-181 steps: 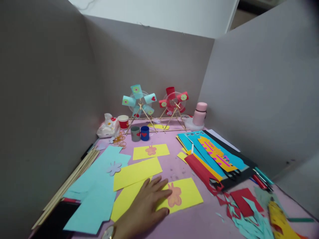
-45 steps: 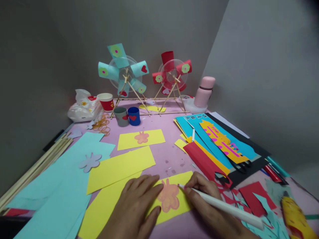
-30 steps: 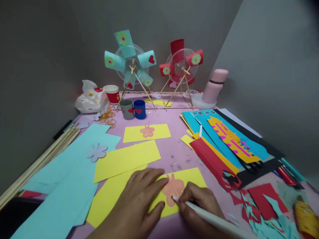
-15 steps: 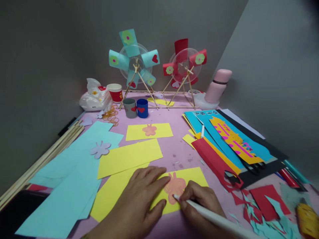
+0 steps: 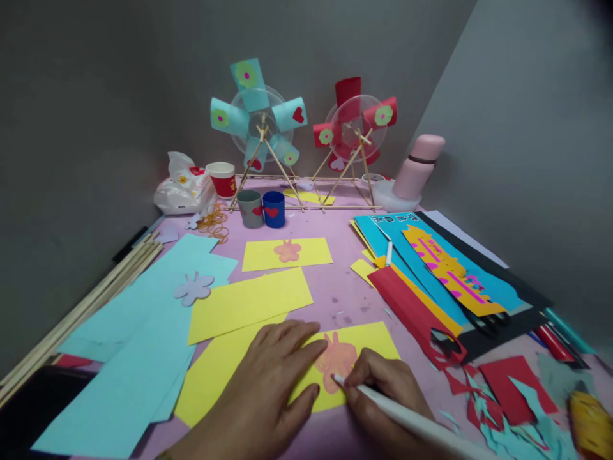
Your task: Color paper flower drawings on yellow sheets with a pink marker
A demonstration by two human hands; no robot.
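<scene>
A white pen [image 5: 407, 412] is pinched in my right hand [image 5: 383, 386], its tip resting on a pink butterfly [image 5: 339, 355] coloured on yellow paper [image 5: 376, 335]. My left hand [image 5: 280, 377] lies with fingers spread over the left side of that paper, pressing it to the table. Under and behind the left hand are more yellow sheets [image 5: 251, 303]. Farther off, another yellow strip [image 5: 256, 254] carries a finished-looking pink butterfly [image 5: 287, 251]. A lilac butterfly cutout [image 5: 194, 289] rests on light blue paper [image 5: 143, 319] at the left.
Two paper pinwheels on stick stands, one light blue [image 5: 251, 86] and one red [image 5: 349, 99], stand at the back. Coloured sheets [image 5: 393, 230], scissors [image 5: 447, 345] and paper scraps [image 5: 498, 409] lie to the right. Wooden sticks [image 5: 96, 294] run along the left edge. A pink bottle [image 5: 419, 167] leans behind.
Almost nothing differs. Both hands and the pen keep their places on the yellow paper; the view has shifted very slightly.
</scene>
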